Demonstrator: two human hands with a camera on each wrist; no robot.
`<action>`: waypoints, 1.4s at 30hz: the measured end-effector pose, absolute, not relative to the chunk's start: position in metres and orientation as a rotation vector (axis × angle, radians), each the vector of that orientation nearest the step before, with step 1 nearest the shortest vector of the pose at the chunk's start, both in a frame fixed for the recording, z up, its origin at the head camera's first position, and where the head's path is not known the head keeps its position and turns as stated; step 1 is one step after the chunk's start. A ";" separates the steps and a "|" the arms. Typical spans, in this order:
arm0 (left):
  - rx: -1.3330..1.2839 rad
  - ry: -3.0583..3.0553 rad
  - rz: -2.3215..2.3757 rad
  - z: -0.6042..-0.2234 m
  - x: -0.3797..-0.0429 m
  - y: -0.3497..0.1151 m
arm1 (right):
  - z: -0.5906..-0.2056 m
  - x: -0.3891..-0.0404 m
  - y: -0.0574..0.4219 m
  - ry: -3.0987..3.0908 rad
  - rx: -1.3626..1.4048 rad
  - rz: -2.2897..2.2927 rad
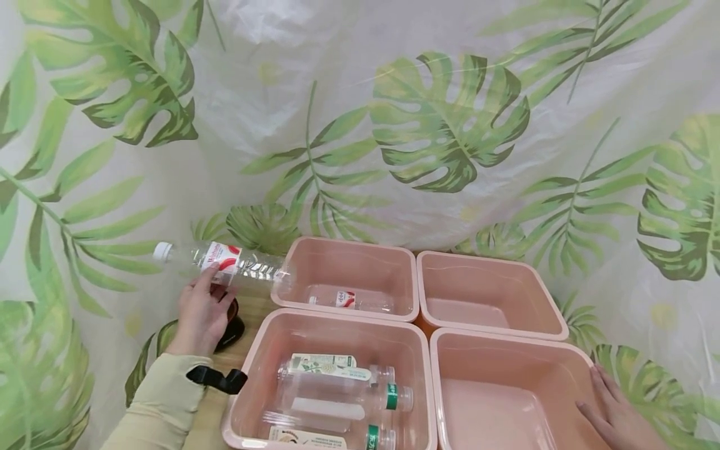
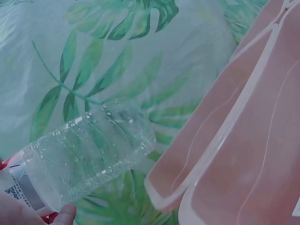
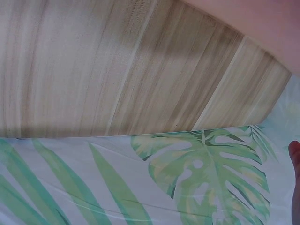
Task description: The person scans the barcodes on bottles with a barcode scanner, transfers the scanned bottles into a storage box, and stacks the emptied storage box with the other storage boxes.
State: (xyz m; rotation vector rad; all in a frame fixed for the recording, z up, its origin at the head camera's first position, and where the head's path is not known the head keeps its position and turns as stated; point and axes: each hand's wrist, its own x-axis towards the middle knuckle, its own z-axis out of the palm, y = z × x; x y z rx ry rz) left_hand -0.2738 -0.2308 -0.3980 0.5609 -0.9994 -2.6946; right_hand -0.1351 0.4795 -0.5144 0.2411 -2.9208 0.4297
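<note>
In the head view my left hand [image 1: 205, 312] holds a clear plastic bottle [image 1: 261, 267] by its red-and-white label. The bottle lies nearly level, its white cap toward the left and its base overlapping the left rim of the back left pink bin [image 1: 360, 247]. The left wrist view shows the ribbed lower half of this bottle [image 2: 93, 145] beyond the fingers. My right hand [image 1: 619, 409] is at the right rim of the front right pink bin [image 1: 506, 340], its fingers extended. Inside the back left bin lies a similar red-labelled bottle [image 1: 345, 300].
Several clear bottles [image 1: 337, 390], some with green neck bands, lie in the front left bin [image 1: 337, 315]. A back right bin [image 1: 478, 262] completes the two-by-two group on the wooden table [image 3: 93, 70]. A dark object [image 1: 232, 331] sits behind my left wrist. Leaf-patterned sheeting [image 1: 450, 125] hangs behind.
</note>
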 end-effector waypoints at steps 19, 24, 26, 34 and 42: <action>0.511 -1.059 -2.975 -0.420 -0.290 -0.137 | -0.520 -0.134 0.481 -2.869 0.283 0.394; 0.515 -1.106 -2.966 -0.429 -0.290 -0.115 | -0.520 -0.136 0.482 -2.892 0.265 0.413; 0.525 -1.120 -2.966 -0.431 -0.289 -0.108 | -0.520 -0.136 0.482 -2.888 0.265 0.411; 0.560 -1.170 -2.949 -0.440 -0.286 -0.094 | -0.516 -0.134 0.481 -2.862 0.276 0.431; 0.379 -1.510 -2.809 -0.439 -0.273 -0.081 | -0.517 -0.134 0.483 -2.876 0.252 0.432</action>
